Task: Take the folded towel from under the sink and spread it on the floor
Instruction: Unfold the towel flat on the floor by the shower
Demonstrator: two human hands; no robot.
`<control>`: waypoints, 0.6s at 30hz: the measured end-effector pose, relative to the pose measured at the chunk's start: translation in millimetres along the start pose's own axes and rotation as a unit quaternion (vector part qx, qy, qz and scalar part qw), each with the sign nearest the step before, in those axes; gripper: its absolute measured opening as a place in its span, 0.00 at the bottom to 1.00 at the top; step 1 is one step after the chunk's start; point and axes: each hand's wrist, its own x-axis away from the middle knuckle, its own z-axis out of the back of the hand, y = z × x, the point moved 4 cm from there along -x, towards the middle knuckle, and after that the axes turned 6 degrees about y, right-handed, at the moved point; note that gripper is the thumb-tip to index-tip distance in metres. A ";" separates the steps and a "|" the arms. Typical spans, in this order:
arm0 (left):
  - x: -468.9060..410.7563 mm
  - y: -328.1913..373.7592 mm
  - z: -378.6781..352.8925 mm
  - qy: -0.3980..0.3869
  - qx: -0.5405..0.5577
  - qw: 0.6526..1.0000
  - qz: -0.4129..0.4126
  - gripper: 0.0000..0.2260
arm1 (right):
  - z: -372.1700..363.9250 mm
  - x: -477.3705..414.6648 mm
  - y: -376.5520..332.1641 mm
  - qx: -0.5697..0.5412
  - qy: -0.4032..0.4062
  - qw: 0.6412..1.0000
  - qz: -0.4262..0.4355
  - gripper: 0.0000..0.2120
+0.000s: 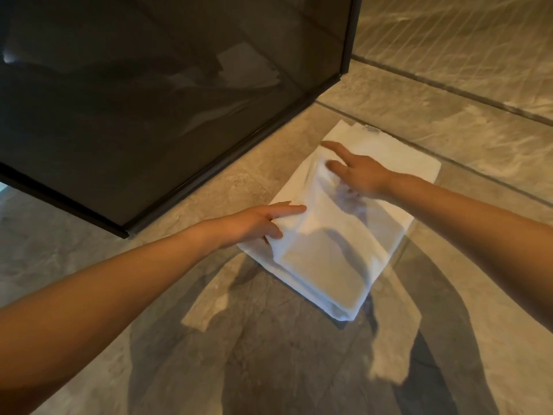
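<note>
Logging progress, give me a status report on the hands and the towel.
Left hand and right hand both gripping a raised fold. White towel on floor, still partly folded. Dark glass panel alongside, not blocking.

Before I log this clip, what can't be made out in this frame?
- Head view: writing on the towel's label, too small.
- Towel layer count, hidden by its own folds.
- Right hand lower fingers, behind raised, blurred cloth.
- Left hand thumb, under the fold.
- Behind the dark glass panel: tinted, reflective.

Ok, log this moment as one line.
white terry towel on stone floor, partly folded | left hand grips top layer | right hand on towel
</note>
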 end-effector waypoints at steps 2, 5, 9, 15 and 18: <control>-1.7 6.1 -10.3 0.004 -0.048 0.999 -0.026 0.33 | -12.5 0.4 -25.4 -0.039 -0.091 0.994 -0.053 0.20; -0.3 8.0 -22.0 0.003 -0.085 0.995 -0.056 0.34 | -26.8 6.8 -42.1 0.012 -0.154 0.983 -0.097 0.19; 4.8 14.0 -30.3 0.003 -0.091 0.993 -0.069 0.34 | -14.0 8.6 -26.2 0.061 -0.109 0.986 -0.107 0.20; 12.9 33.6 -53.0 -0.077 0.108 0.991 -0.013 0.29 | 22.6 30.4 14.3 -0.120 -0.027 0.986 -0.115 0.37; 10.6 46.5 -77.0 -0.154 0.252 0.955 0.022 0.26 | 49.1 48.9 31.4 -0.101 -0.006 0.992 -0.074 0.40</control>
